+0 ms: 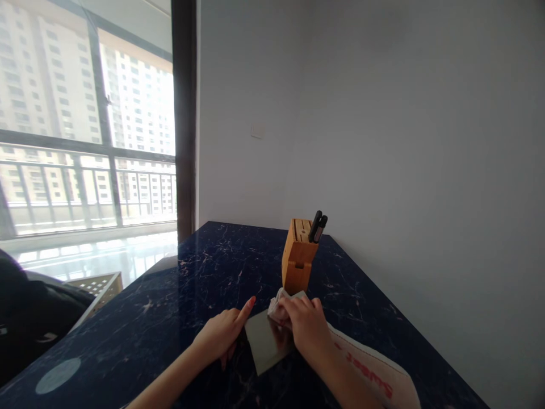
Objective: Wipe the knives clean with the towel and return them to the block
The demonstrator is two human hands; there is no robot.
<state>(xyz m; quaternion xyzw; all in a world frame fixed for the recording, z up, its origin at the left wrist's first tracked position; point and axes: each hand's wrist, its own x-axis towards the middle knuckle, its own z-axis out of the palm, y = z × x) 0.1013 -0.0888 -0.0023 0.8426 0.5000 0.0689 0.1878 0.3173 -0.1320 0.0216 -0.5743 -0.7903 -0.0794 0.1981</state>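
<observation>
A broad, shiny rectangular blade, apparently of a cleaver [264,343], is held low over the dark table. My left hand [221,335] is closed at its left edge, with the thumb stretched out along the upper corner. The handle does not show. Crumpled white cloth [276,307] is bunched in the fingers of my right hand [307,325], which presses it on the blade's upper right part. Just beyond stands a wooden knife block [296,255] with two black-handled tools [317,227] in its slots.
Under my right forearm lies a pale cloth with red lettering [378,369]; whether it joins the bunched cloth I cannot tell. A whitish round patch [58,376] marks the dark marbled table [170,318]. Left are a dark draped item [38,318] and a perforated pale frame [100,289].
</observation>
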